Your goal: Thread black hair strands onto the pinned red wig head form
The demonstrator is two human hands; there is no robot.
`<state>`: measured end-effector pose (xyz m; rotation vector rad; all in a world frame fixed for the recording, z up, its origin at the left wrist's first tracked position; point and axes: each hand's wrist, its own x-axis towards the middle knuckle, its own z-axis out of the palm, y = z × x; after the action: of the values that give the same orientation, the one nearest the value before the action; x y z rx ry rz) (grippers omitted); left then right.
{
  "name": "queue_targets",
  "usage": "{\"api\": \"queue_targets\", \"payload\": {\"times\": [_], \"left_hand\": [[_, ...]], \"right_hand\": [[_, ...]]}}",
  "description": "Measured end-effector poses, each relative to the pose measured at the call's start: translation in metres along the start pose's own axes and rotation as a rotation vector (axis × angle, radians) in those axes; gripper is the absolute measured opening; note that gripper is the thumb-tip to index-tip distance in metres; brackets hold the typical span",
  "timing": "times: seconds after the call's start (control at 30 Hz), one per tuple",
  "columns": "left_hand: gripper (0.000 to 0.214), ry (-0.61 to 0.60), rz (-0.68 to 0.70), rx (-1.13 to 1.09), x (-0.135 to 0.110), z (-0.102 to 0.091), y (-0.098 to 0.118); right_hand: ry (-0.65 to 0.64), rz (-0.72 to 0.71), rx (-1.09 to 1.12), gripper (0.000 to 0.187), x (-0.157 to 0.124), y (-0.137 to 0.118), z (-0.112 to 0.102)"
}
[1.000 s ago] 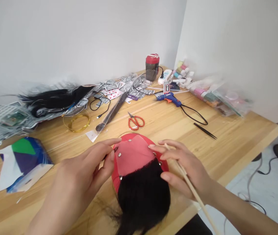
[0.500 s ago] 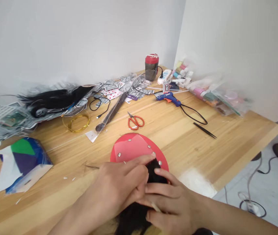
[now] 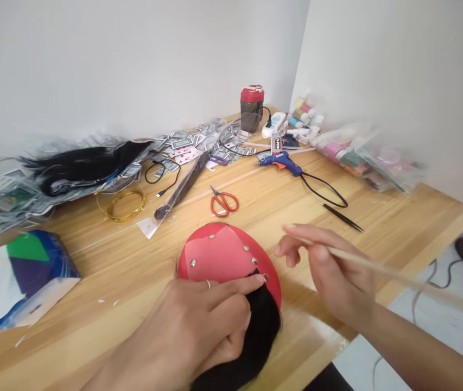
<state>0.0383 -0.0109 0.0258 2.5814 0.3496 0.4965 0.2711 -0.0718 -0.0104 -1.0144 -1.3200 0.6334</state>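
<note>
A red dome-shaped form point(image 3: 219, 255) studded with silver pins stands on the wooden table point(image 3: 398, 228) near its front edge. Black hair point(image 3: 255, 336) covers its near side. My left hand point(image 3: 198, 326) lies on the hair, its fingers pressed together and the index finger stretched along the hairline. My right hand point(image 3: 329, 266) hovers to the right of the form, apart from it. It pinches a thin wooden stick point(image 3: 398, 277) that points away to the right.
Red scissors point(image 3: 223, 202), a blue glue gun point(image 3: 282, 162) with its cord, black tweezers point(image 3: 343, 217), a gold wire coil point(image 3: 121, 203) and a long bagged hair strip point(image 3: 182, 187) lie behind. Bottles point(image 3: 337, 146) crowd the right; black hair point(image 3: 84, 165) and a blue bag point(image 3: 27, 271) sit left.
My right hand has lifted off the hair and swung out to the right with the stick. My left hand stays pressed on the hair at the hairline.
</note>
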Motion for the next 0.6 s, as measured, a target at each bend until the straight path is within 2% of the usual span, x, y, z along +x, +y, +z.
{"api": "queue_targets", "payload": {"times": [0.07,0.13,0.27,0.33,0.43,0.6], "left_hand": [[0.023,0.006,-0.001,0.041,0.0,0.0,0.001],[0.022,0.023,0.007,0.077,0.003,0.0,0.004],[0.023,0.05,0.004,0.092,0.01,-0.001,0.007],[0.023,0.049,-0.021,0.067,0.012,-0.001,0.007],[0.024,0.014,-0.058,0.003,0.011,-0.003,0.006],[0.027,-0.026,-0.116,-0.065,0.011,-0.006,0.007]], "right_hand": [[-0.024,0.021,0.045,0.025,0.014,0.007,0.008],[-0.074,0.105,0.121,0.022,0.021,0.012,0.014],[-0.107,0.217,0.29,0.012,0.013,0.016,0.018],[-0.095,0.205,0.339,0.004,0.008,0.016,0.019],[-0.093,0.164,0.347,0.016,0.004,0.017,0.02],[-0.125,0.076,0.248,0.024,0.003,0.017,0.02]]}}
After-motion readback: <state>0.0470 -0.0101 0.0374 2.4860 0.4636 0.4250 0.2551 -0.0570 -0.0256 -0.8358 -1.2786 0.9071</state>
